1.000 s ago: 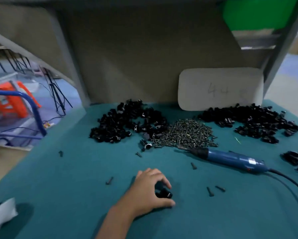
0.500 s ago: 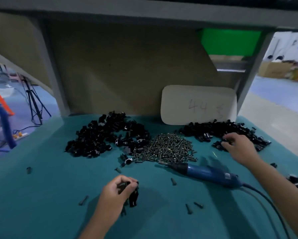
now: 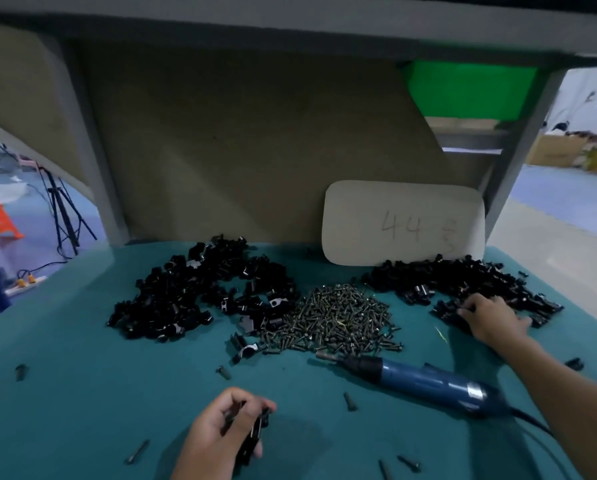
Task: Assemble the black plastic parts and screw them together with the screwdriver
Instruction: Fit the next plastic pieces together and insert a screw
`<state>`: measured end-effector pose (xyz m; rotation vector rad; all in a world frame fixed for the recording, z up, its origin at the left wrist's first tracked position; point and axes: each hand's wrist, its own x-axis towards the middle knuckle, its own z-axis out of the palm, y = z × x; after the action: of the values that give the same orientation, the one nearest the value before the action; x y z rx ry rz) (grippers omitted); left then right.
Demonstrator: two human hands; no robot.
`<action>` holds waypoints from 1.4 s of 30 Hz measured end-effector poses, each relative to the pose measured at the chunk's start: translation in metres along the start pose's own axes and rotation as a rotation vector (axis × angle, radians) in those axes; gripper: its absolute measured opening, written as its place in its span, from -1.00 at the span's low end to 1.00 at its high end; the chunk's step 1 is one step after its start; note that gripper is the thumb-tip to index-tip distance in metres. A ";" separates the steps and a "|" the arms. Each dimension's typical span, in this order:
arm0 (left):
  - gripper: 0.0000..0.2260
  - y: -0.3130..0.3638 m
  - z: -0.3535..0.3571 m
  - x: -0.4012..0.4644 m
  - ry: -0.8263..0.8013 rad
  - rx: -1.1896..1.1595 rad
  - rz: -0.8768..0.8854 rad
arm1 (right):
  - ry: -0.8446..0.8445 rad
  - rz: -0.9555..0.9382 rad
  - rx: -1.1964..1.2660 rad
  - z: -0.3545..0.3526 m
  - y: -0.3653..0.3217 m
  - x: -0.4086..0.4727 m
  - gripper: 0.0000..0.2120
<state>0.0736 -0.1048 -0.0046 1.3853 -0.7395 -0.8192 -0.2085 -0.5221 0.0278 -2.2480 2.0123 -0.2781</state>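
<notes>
My left hand (image 3: 221,431) is low in the middle and grips a black plastic part (image 3: 254,436) just above the teal table (image 3: 82,393). My right hand (image 3: 491,317) reaches into the right pile of black parts (image 3: 463,285); its fingertips touch the pile, and whether they pinch a part is hidden. A second pile of black parts (image 3: 200,292) lies at the left. Between the piles sits a heap of screws (image 3: 342,320). The blue electric screwdriver (image 3: 421,379) lies on the table in front of the screws, its tip pointing left and its cable running off to the right.
Loose screws (image 3: 349,401) are scattered on the near part of the table. A beige card marked 44 (image 3: 404,223) leans on the back panel. Grey shelf posts (image 3: 93,161) stand at both sides. The table's left edge drops to the floor with a tripod and cables.
My left hand has turned the black part slightly in its grip. My right hand stays at the right pile. The view has barely shifted.
</notes>
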 end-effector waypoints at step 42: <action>-0.75 0.008 0.026 -0.017 0.020 0.017 0.262 | -0.466 -0.378 1.582 0.002 -0.178 -0.298 -0.81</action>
<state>0.0432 -0.1042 0.0049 1.2768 -0.8916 -0.5935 -0.0658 -0.2056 0.0442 -1.3077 0.5391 -0.8578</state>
